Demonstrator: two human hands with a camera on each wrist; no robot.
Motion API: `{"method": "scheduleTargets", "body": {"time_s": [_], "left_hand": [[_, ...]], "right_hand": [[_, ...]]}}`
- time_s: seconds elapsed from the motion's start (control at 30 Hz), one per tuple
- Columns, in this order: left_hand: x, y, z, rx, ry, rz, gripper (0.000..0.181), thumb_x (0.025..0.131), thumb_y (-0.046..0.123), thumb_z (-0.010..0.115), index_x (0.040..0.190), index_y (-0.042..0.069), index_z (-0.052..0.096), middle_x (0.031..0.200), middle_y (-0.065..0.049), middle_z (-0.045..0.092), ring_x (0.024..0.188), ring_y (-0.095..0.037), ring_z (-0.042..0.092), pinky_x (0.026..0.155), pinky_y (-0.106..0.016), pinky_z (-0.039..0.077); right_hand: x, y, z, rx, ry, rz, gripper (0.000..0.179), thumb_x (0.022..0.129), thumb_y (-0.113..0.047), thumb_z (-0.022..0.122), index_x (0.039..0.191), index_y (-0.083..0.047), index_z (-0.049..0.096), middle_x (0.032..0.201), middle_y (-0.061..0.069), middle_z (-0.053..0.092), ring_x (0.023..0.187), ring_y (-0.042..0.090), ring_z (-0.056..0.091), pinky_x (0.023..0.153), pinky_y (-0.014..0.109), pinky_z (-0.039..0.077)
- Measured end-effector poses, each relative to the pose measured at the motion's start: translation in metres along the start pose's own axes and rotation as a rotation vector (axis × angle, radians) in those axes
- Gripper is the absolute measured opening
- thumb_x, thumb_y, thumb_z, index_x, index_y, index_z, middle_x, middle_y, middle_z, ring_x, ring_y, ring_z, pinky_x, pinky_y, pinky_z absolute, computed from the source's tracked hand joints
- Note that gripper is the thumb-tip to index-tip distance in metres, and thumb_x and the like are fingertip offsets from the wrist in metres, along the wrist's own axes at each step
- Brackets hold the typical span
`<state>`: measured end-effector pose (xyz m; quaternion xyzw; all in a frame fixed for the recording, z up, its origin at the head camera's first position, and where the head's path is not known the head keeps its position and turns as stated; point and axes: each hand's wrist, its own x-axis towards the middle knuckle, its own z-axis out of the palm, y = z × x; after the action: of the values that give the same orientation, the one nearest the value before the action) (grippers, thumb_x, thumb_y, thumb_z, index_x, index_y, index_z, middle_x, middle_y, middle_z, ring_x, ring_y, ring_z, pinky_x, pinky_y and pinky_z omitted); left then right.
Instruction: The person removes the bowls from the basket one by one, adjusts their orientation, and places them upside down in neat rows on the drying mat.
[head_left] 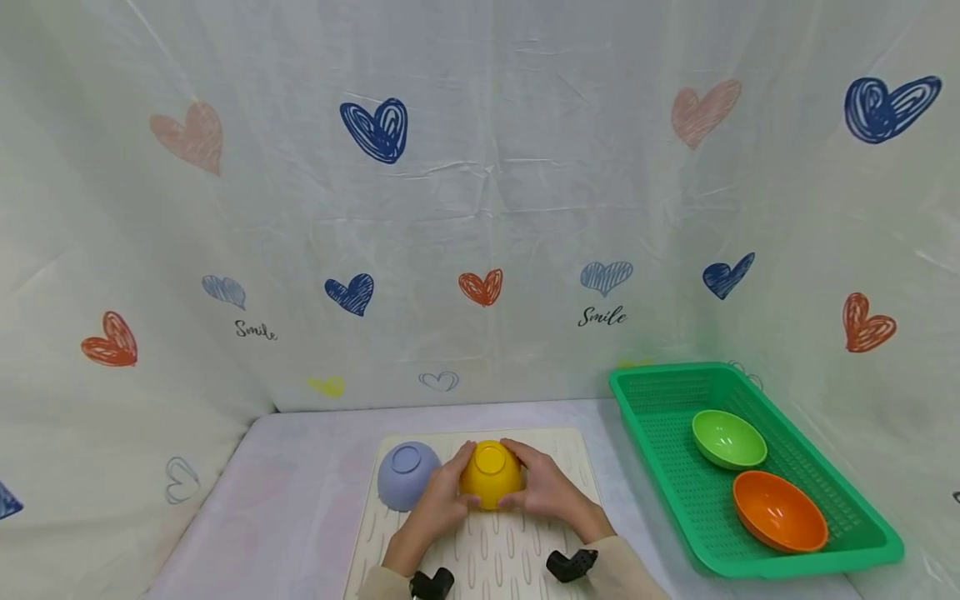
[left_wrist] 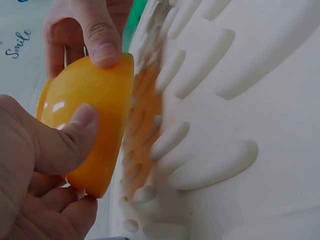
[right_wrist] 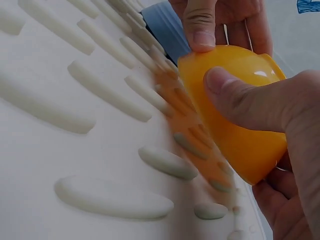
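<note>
Between my two hands is a yellow bowl [head_left: 491, 475], turned upside down with its foot ring on top. My left hand [head_left: 441, 506] holds its left side, the thumb [left_wrist: 80, 125] lying on the outer wall. From the right, my right hand [head_left: 553, 492] grips the opposite side, thumb and fingers spread round the wall. The rim is at or just above a white ridged drying mat [head_left: 491, 558], which carries an orange tint beside it in both wrist views. A lavender-blue bowl [head_left: 406, 477] stands upside down on the mat, left of the yellow one.
A green plastic basket [head_left: 656, 467] stands to the right of the mat. In it lie a light green bowl [head_left: 729, 440] and an orange bowl [head_left: 780, 512], both with their openings up. A curtain printed with hearts [head_left: 480, 192] hangs behind the table.
</note>
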<state>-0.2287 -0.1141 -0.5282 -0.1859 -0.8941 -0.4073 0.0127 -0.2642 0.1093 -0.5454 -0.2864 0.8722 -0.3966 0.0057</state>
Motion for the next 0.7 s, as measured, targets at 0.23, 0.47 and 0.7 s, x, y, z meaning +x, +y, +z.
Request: {"method": "scheduleTargets", "body": {"time_s": [0.23, 0.47, 0.7], "left_hand": [[0.0006, 0.0009, 0.0021, 0.003, 0.004, -0.031, 0.081, 0.082, -0.013, 0.075, 0.154, -0.008, 0.038, 0.159, -0.028, 0.04, 0.146, -0.044, 0.042, 0.117, -0.058, 0.035], [0.0005, -0.0014, 0.0055, 0.007, -0.004, -0.049, 0.081, 0.082, -0.012, 0.075, 0.154, -0.007, 0.038, 0.159, -0.027, 0.041, 0.145, -0.045, 0.043, 0.116, -0.059, 0.036], [0.001, -0.0022, 0.0063, 0.006, 0.001, -0.076, 0.081, 0.082, -0.012, 0.076, 0.154, -0.007, 0.039, 0.158, -0.027, 0.042, 0.145, -0.045, 0.043, 0.117, -0.059, 0.036]], "right_hand": [[0.0027, 0.002, 0.0036, 0.004, -0.009, 0.025, 0.09, 0.08, -0.03, 0.09, 0.152, -0.002, 0.044, 0.153, 0.015, 0.053, 0.137, 0.032, 0.055, 0.114, 0.055, 0.046], [0.0023, 0.0045, 0.0078, 0.01, -0.011, 0.048, 0.09, 0.079, -0.031, 0.09, 0.152, -0.002, 0.045, 0.151, 0.014, 0.054, 0.135, 0.031, 0.057, 0.114, 0.055, 0.046], [0.003, 0.0055, 0.0099, -0.001, -0.024, 0.058, 0.09, 0.079, -0.03, 0.09, 0.153, -0.004, 0.044, 0.152, 0.013, 0.054, 0.136, 0.029, 0.057, 0.114, 0.052, 0.046]]}}
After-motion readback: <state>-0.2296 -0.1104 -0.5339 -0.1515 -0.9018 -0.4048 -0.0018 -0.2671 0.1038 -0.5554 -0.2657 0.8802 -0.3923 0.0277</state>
